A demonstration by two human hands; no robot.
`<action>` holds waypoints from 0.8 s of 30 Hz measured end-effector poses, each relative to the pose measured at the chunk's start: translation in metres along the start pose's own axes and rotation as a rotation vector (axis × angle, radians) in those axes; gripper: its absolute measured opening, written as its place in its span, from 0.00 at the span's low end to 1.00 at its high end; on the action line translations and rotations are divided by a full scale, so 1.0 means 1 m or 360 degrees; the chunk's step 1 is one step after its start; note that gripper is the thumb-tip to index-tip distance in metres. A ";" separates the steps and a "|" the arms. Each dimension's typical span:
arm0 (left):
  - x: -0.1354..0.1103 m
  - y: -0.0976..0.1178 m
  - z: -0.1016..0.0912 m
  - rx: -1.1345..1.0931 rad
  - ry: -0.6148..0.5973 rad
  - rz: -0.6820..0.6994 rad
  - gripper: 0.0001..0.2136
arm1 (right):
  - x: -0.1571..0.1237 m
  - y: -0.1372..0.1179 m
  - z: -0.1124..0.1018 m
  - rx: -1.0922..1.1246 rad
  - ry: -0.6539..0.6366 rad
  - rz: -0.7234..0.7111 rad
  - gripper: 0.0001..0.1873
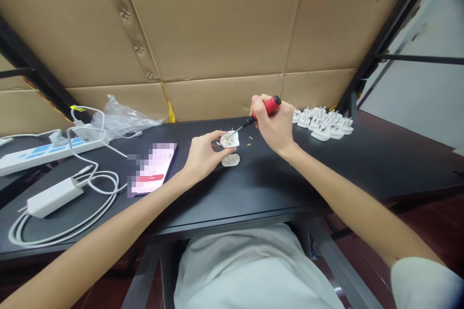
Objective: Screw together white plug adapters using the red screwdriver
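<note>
My left hand (203, 152) pinches an opened white plug body (229, 139) on the black table (253, 188), holding it steady. My right hand (273, 125) is closed around a red-handled screwdriver (267, 107), whose tip points down into the plug. The plug's white cover (231, 159) lies just in front of the plug, beside my left fingers. A few tiny brass parts (249, 142) lie on the table between my hands.
Several white plugs (322, 123) are grouped at the back right. A phone (152, 169) lies left of my left hand. Further left are a white adapter (54, 197) with coiled cable, a power strip (47, 150) and a clear plastic bag (121, 116). Cardboard walls stand behind.
</note>
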State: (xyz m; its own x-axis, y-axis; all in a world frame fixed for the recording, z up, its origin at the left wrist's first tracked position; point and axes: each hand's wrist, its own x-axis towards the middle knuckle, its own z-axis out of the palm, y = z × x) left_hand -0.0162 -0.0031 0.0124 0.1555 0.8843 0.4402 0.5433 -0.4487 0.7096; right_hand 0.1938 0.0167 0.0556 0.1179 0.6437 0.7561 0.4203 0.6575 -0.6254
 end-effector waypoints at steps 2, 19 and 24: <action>0.000 0.000 0.000 0.0010 0.0004 -0.0002 0.18 | 0.000 0.000 0.000 0.0025 -0.0008 -0.0016 0.27; -0.001 0.004 -0.002 0.0082 0.0049 -0.0042 0.18 | 0.006 0.013 0.005 0.0433 -0.0126 -0.0081 0.28; -0.001 0.003 -0.002 0.0055 0.0028 -0.0025 0.19 | 0.009 0.022 0.005 0.0463 -0.0145 -0.0080 0.32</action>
State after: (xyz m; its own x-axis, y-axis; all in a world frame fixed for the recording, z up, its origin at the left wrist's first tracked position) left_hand -0.0162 -0.0055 0.0147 0.1325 0.8888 0.4388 0.5736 -0.4298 0.6973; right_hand 0.1995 0.0390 0.0472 0.0170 0.6313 0.7753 0.1470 0.7654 -0.6265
